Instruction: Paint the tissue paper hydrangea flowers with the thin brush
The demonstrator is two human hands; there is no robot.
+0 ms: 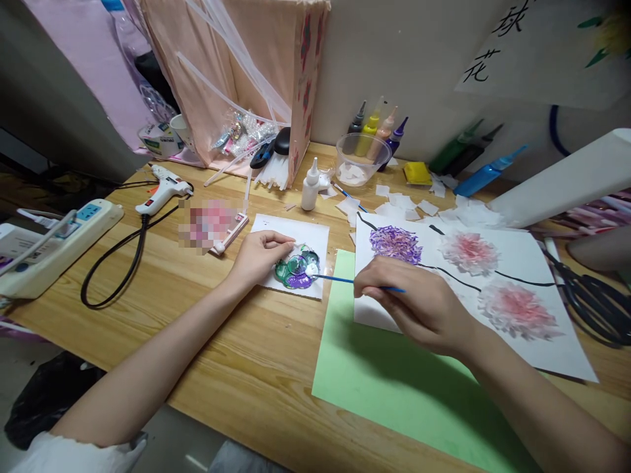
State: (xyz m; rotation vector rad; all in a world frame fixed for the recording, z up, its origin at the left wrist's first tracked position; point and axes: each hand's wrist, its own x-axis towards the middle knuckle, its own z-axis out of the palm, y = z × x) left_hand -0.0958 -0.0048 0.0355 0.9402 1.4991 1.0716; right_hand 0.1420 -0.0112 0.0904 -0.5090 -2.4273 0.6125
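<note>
A thin blue paintbrush (338,279) is pinched in my right hand (409,302). Its tip rests in the white paint of a small round paint palette (296,281), whose wells also hold green and purple. My left hand (261,256) grips the palette's upper left edge, thumb and fingers closed together. Beneath the palette lies a white paper sheet (315,236). Under my right hand is a white picture sheet (444,263) with black painted branches, one purple paper flower (397,244) and two pink ones (517,312). That sheet partly covers a green sheet (345,368).
Behind stand a white glue bottle (310,187), a clear plastic tub (362,157) and several paint bottles (369,131). Loose white paper squares (394,203) lie near them. Black scissors (591,295) are at right; a glue gun (165,187) and a power strip (89,223) are at left.
</note>
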